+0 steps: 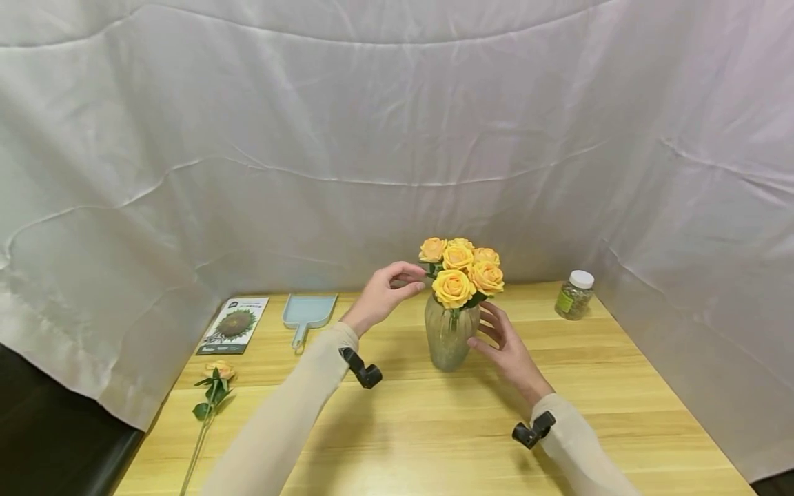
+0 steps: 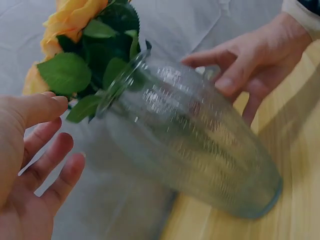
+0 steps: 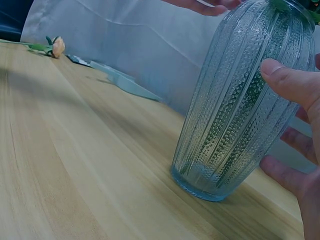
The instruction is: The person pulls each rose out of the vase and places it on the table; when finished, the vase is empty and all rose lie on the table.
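Note:
A ribbed, clear glass vase (image 1: 451, 337) stands upright on the wooden table, holding several yellow roses (image 1: 457, 265) with green leaves (image 2: 65, 75). Just left of the blooms is my left hand (image 1: 389, 293), its fingers loosely bent with nothing between them. In the left wrist view those fingers (image 2: 52, 187) sit close to the leaves by the vase's rim. On the vase's other side my right hand (image 1: 505, 348) is spread loosely along the glass. Its thumb (image 3: 285, 80) overlaps the vase in the right wrist view; whether it touches cannot be told.
A single rose with a long stem (image 1: 214, 393) lies at the table's left. Behind it are a sunflower seed packet (image 1: 232, 325) and a light blue dustpan (image 1: 308, 312). A white-lidded jar (image 1: 574, 296) stands at the back right. Grey cloth (image 1: 397, 138) hangs around the table's back and sides.

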